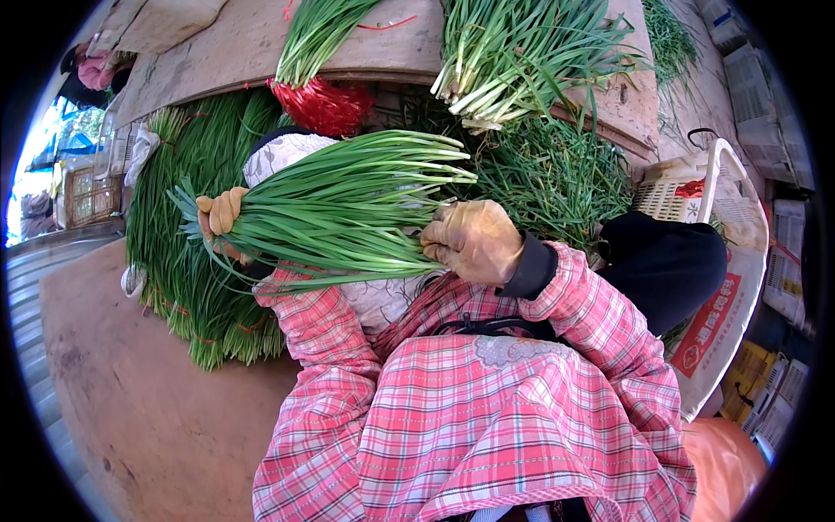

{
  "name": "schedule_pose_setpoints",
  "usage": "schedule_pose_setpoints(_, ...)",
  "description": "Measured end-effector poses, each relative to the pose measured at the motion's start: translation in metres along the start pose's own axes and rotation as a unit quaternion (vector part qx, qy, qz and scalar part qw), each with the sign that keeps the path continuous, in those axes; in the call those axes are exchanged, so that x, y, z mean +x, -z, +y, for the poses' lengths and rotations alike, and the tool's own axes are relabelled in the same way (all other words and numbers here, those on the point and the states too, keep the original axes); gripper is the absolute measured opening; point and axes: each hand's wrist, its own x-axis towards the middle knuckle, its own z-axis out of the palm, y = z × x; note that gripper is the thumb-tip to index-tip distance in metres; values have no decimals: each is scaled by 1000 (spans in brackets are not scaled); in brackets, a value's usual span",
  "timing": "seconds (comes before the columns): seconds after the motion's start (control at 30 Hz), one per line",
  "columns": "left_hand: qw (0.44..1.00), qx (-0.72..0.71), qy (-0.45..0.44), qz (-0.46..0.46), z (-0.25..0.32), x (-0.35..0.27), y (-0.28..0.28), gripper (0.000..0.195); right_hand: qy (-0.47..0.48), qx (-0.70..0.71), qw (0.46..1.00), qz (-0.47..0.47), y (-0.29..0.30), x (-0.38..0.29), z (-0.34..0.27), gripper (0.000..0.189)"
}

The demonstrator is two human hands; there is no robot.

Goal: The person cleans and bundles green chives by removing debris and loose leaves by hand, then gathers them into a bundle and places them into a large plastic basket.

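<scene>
A loose bunch of green garlic chives (326,202) lies crosswise in front of me, above my lap. Around its leaf tips my left hand (222,212), in a tan glove, is closed. The gloved right hand (476,243) grips some of the pale stalk ends, while other stalks fan out above its fingers. Beyond the held bunch, another bunch of chives (318,42) rests on a wooden board (404,42) beside red plastic ties (323,107). A thicker pile of chives (522,62) with whitish stalks overhangs the board's near edge.
Several tied chive bundles (202,150) are stacked on the left, by a brown board (150,365). Loose leaves (554,173) are heaped ahead to the right. A white plastic basket (665,186) stands by my right knee, near stacked crates (750,91). Another person (94,68) is at upper left.
</scene>
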Motion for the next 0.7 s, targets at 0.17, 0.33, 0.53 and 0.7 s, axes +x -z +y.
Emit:
schedule_pose_setpoints(0.17, 995, -25, 86, 51, -2, 10, -20, 18, -28, -42, 989, 140, 6, -14, 11, 8)
schedule_pose_setpoints(0.33, 992, -31, 29, 118, -11, 8, -36, 22, -183, -132, 973, 51, 30, -52, 36, 9)
schedule_pose_setpoints(0.53, 991, -18, 83, 107, -3, 16, -30, 18, -5, -74, 995, 67, -17, -17, 2, 12)
schedule_pose_setpoints(0.7, 985, -19, -13, 170, -19, 11, -42, 29, -10, -108, 993, 37, -11, -25, -14, 9)
